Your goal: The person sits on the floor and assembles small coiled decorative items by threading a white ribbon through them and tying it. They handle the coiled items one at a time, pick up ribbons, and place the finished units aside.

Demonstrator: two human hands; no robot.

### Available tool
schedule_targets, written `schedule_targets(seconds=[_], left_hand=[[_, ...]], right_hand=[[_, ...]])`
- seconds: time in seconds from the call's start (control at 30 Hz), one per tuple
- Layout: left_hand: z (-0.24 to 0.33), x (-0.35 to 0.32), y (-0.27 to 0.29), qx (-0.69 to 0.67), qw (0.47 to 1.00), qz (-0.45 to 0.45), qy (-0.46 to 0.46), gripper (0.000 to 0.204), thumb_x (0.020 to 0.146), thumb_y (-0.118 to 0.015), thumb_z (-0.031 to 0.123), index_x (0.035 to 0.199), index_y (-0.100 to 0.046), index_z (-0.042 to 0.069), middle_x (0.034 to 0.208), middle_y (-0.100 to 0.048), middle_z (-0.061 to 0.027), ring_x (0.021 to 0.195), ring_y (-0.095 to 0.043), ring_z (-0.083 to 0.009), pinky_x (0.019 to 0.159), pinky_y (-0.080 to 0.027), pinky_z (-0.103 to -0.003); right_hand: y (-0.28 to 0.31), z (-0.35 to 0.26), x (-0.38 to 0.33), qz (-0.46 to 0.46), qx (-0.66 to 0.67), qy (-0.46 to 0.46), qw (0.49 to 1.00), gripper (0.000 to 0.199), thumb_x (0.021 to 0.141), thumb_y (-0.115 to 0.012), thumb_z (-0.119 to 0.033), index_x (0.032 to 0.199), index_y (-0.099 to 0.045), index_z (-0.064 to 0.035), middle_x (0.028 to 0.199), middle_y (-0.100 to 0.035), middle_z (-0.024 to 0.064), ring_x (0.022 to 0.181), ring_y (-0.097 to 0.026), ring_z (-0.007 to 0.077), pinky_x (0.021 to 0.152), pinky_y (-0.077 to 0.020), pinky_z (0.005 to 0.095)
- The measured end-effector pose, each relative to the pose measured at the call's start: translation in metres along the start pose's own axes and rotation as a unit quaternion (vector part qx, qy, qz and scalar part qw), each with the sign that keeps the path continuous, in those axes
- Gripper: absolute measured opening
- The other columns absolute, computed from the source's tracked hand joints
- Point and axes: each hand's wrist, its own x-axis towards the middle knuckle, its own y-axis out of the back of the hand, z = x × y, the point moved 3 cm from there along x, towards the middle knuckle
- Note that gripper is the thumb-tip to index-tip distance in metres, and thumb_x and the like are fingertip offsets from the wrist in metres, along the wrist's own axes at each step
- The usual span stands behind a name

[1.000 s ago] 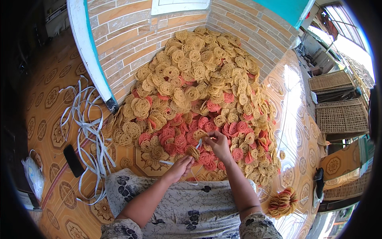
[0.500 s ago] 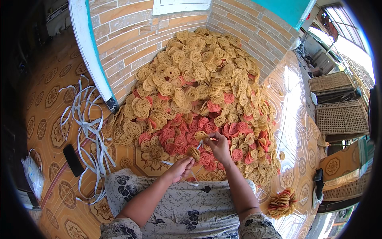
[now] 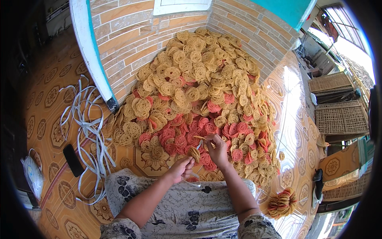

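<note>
My left hand (image 3: pixel 181 169) is closed on a small bunch of tan lacy discs (image 3: pixel 194 153). A thin white strap (image 3: pixel 194 183) hangs in a loop below it, over my lap. To its right, my right hand (image 3: pixel 217 150) pinches the edge of a single tan disc, seen nearly edge-on, and a bit of the pale strap shows beneath its fingers. Both hands are above the front of a large heap of tan lacy discs (image 3: pixel 185 65) and coral-pink discs (image 3: pixel 169 134).
A tangle of white straps (image 3: pixel 88 129) lies on the tiled floor at left, beside a black phone (image 3: pixel 72 160) and a clear plastic bag (image 3: pixel 32 175). A bound bundle of discs (image 3: pixel 282 203) sits at lower right. Brick walls (image 3: pixel 131 40) back the heap. Woven racks (image 3: pixel 341 118) stand at far right.
My right hand has moved slightly down and left, and the disc in it has tipped from face-on to edge-on. The strap end left of my left hand has gone from view.
</note>
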Motion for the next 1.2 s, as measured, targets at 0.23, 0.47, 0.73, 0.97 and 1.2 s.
schedule_targets(seconds=[0.23, 0.47, 0.73, 0.97, 1.2], left_hand=[[-0.004, 0.011, 0.010, 0.327, 0.906, 0.135, -0.232, 0.031, 0.106, -0.039, 0.028, 0.089, -0.050, 0.004, 0.072, -0.046, -0.0010, 0.065, -0.042, -0.0111, 0.063, -0.039, -0.028], [-0.007, 0.013, 0.013, 0.304, 0.922, 0.125, -0.202, 0.029, 0.106, -0.040, 0.027, 0.093, -0.051, 0.003, 0.081, -0.051, -0.0008, 0.075, -0.046, -0.0110, 0.071, -0.042, -0.028], [-0.017, 0.021, 0.023, 0.397, 0.896, 0.098, -0.177, 0.029, 0.106, -0.039, 0.027, 0.097, -0.052, 0.002, 0.085, -0.052, -0.0003, 0.077, -0.049, -0.0106, 0.072, -0.044, -0.027], [-0.013, 0.015, 0.012, 0.270, 0.943, 0.093, -0.169, 0.027, 0.106, -0.039, 0.029, 0.089, -0.049, 0.011, 0.070, -0.038, 0.0056, 0.058, -0.033, -0.0052, 0.051, -0.030, -0.023], [-0.006, 0.002, -0.005, 0.155, 0.987, 0.034, -0.019, 0.027, 0.107, -0.035, 0.034, 0.091, -0.045, 0.015, 0.067, -0.030, 0.0083, 0.053, -0.026, -0.0046, 0.046, -0.023, -0.021]], right_hand=[[-0.002, 0.010, -0.005, -0.031, 0.156, -0.217, 0.963, 0.008, 0.088, -0.063, 0.000, 0.092, -0.059, 0.0055, 0.087, -0.067, 0.0127, 0.077, -0.068, 0.0173, 0.068, -0.0547, 0.0298], [-0.001, 0.013, -0.008, -0.043, 0.172, -0.210, 0.962, 0.013, 0.088, -0.064, -0.001, 0.098, -0.059, 0.0051, 0.090, -0.068, 0.0121, 0.083, -0.069, 0.0180, 0.074, -0.0556, 0.0319], [0.017, 0.014, -0.024, -0.154, 0.190, -0.181, 0.953, 0.032, 0.090, -0.059, 0.000, 0.122, -0.054, 0.0040, 0.110, -0.067, 0.0144, 0.100, -0.065, 0.0198, 0.088, -0.0514, 0.0328], [-0.002, 0.016, -0.029, -0.101, 0.271, -0.226, 0.930, 0.017, 0.098, -0.055, -0.010, 0.107, -0.042, -0.0027, 0.103, -0.064, 0.0136, 0.096, -0.065, 0.0192, 0.090, -0.0522, 0.0318], [-0.002, 0.037, -0.031, -0.087, 0.403, -0.284, 0.866, 0.012, 0.098, -0.054, -0.004, 0.103, -0.044, -0.0033, 0.094, -0.063, 0.0094, 0.090, -0.066, 0.0178, 0.087, -0.0531, 0.0312]])
